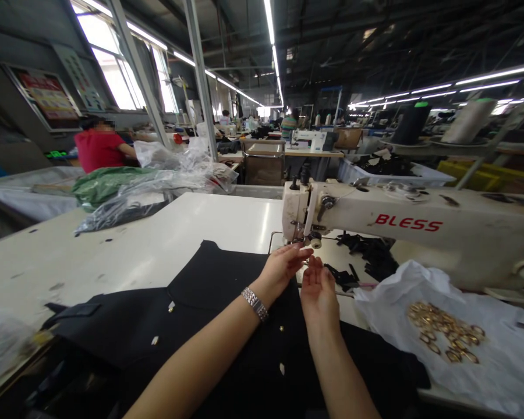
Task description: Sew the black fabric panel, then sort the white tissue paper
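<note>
My left hand (pixel 283 267), with a metal watch (pixel 254 304) on its wrist, is right at the needle area of the white sewing machine (pixel 349 203). Its fingers are pinched together; whatever they hold is too small to name. Close beside it, my right hand (pixel 319 294) has its fingers bent together toward the same spot. A small shiny bit shows between the two hands, but I cannot make out what it is. Black fabric (pixel 227 291) lies under both forearms, with several small gold-coloured metal pieces (pixel 155 340) on it.
Gold-coloured metal rings (pixel 445 329) lie on a white plastic sheet (pixel 393 302) at the right. Black fabric scraps (pixel 371 256) lie under the machine arm. Bagged goods (pixel 135 192) rest on the white table (pixel 157 250). A person in red (pixel 99 145) sits at the left.
</note>
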Available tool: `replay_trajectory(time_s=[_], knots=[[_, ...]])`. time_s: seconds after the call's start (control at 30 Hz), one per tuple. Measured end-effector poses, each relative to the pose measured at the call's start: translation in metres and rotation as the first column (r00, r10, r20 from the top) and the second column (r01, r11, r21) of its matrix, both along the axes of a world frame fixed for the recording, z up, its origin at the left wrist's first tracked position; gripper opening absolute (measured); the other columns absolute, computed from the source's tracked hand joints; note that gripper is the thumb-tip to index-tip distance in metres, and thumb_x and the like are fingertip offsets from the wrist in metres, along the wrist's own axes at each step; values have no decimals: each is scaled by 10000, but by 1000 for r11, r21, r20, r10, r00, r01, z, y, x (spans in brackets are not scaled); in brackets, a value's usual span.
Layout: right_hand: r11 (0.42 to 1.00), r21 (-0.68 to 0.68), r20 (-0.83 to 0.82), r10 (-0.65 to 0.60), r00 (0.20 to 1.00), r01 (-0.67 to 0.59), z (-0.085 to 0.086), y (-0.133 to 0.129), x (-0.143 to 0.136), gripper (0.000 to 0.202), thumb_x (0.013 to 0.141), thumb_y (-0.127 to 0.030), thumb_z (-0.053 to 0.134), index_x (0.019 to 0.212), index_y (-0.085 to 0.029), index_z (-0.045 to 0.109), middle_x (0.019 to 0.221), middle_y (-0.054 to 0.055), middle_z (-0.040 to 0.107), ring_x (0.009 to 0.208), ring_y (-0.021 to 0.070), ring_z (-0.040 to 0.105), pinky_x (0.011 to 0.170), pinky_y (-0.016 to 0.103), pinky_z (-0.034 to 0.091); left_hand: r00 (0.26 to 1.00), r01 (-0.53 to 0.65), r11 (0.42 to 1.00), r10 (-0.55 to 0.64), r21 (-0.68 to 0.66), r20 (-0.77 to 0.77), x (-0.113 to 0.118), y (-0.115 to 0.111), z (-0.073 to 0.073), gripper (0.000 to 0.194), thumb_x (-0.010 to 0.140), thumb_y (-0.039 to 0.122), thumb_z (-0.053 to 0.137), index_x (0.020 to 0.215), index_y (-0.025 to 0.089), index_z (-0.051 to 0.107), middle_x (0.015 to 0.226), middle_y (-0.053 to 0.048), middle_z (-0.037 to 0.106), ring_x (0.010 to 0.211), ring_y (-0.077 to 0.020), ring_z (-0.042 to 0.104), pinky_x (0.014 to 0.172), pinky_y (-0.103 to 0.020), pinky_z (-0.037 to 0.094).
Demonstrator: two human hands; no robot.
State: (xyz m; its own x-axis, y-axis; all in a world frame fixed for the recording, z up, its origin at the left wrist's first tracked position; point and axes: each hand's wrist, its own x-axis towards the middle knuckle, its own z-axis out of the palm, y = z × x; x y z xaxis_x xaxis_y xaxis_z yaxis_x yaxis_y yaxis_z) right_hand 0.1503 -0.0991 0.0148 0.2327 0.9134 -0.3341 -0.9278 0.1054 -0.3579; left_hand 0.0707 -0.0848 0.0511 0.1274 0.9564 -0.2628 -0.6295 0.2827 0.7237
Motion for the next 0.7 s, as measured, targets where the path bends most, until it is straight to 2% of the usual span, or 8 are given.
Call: replay_trajectory(time_s=[0.07, 0.13, 0.2, 0.27, 0.33, 0.5, 0.6, 0.7], knots=[[999, 39, -32, 22, 999, -21, 0, 0, 5, 401, 413, -156, 762, 681, -158, 465, 693, -67, 571, 741, 76, 560, 635, 174, 467, 989, -25, 999, 27, -20, 143, 3, 3, 1, 108, 812, 128, 470, 847, 71, 556, 674, -58, 588, 648, -117, 593, 655, -216, 472], [994, 89, 1, 68, 998, -68, 0, -1, 7, 430, 424, -176, 772, 644, -157, 403, 546, -106, 463, 557, 41, 481, 548, 160, 432, 976, -68, 997, 71, -24, 206, 4, 3, -1, 101, 813, 107, 449, 826, 68, 541, 533, 12, 473, 478, -67, 504, 602, -212, 477], [985, 121, 108, 114, 988, -126, 1, -6, 6, 457, 442, -209, 779, 646, -160, 373, 478, -114, 375, 459, 30, 371, 469, 145, 358, 977, -87, 996, 88, -14, 197, 2, 2, -5, 73, 796, 107, 473, 800, 66, 533, 484, 56, 360, 373, -16, 343, 461, -145, 408], [972, 118, 238, 169, 956, -201, 1, -14, 3, 465, 455, -262, 786, 674, -169, 386, 460, -106, 359, 447, 40, 341, 446, 151, 313, 988, -47, 999, 46, 4, 151, -1, -1, -10, 51, 767, 111, 503, 772, 65, 525, 478, 67, 306, 356, 0, 240, 351, -98, 250], [960, 108, 349, 208, 914, -260, 2, -24, -1, 456, 484, -315, 781, 699, -176, 404, 459, -95, 368, 456, 54, 352, 456, 166, 312, 994, 17, 1000, -19, 23, 110, -4, -4, -14, 45, 740, 109, 511, 761, 70, 517, 472, 69, 285, 358, 0, 204, 330, -99, 134], [953, 60, 463, 236, 854, -296, 7, -44, -3, 469, 513, -393, 770, 696, -179, 396, 442, -86, 348, 450, 65, 346, 457, 176, 307, 993, 57, 998, -58, 13, 107, -1, -16, -15, 115, 676, 131, 539, 778, 97, 498, 456, 84, 250, 361, -2, 152, 354, -121, 61], [944, 16, 514, 276, 812, -331, 6, -67, 6, 451, 541, -414, 758, 684, -177, 403, 458, -75, 348, 452, 66, 345, 455, 178, 316, 994, 43, 999, -42, -14, 101, 6, -40, -14, 176, 611, 147, 582, 757, 108, 493, 454, 86, 261, 359, 1, 145, 361, -141, 44], [917, -37, 545, 352, 761, -398, -4, -108, 19, 422, 590, -453, 727, 643, -178, 412, 426, -67, 341, 407, 68, 337, 421, 183, 297, 991, 61, 995, -52, -76, 123, 10, -81, -17, 294, 552, 240, 671, 754, 125, 492, 444, 88, 270, 359, -3, 151, 359, -157, 42]])
